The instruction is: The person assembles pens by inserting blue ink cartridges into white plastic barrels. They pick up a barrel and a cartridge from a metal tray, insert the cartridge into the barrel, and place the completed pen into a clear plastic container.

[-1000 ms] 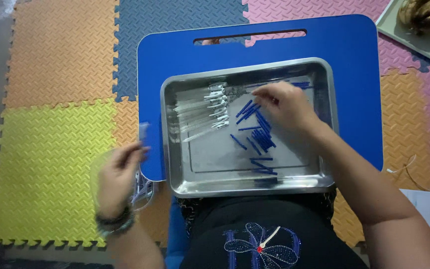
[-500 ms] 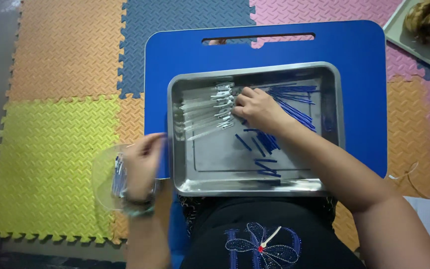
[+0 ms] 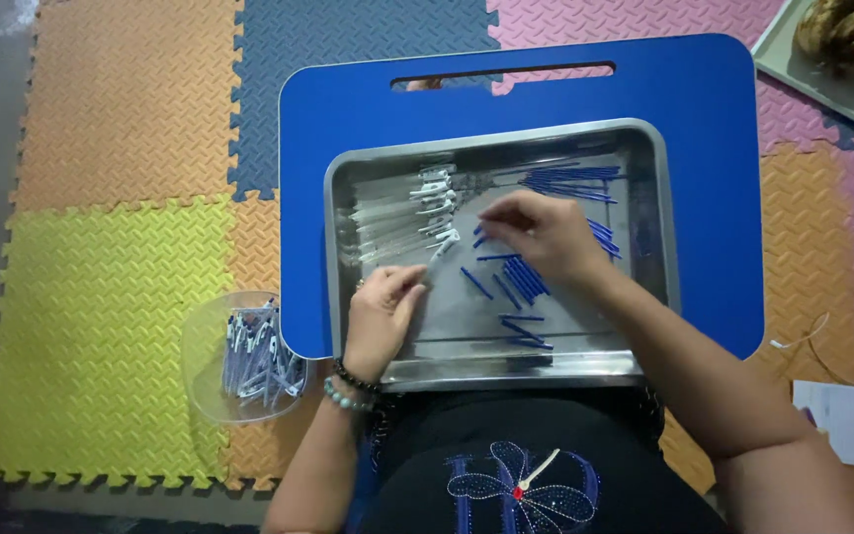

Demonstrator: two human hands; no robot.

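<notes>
Blue refill sticks [image 3: 518, 279] pinched, or about to be, between thumb and fingers [image 3: 491, 216] of the right hand [image 3: 541, 235], drawn nearly together over the scattered heap; too small to tell whether one is actually gripped. Left hand [image 3: 383, 311] resting palm down on the floor of the steel tray [image 3: 659, 247], fingers loosely curled with tips by a clear pen barrel [image 3: 442, 242], seemingly empty. Barrels [image 3: 397, 213] bunched at the tray's left, blue sticks at its middle and right, so kept apart by kind within easy reach. Tray set on a blue lap table [image 3: 714, 119], its raised rim keeping small parts from rolling off. Clear bowl [image 3: 200, 356] of assembled pens on the foam floor mat [image 3: 101, 297], just beside the left wrist.
</notes>
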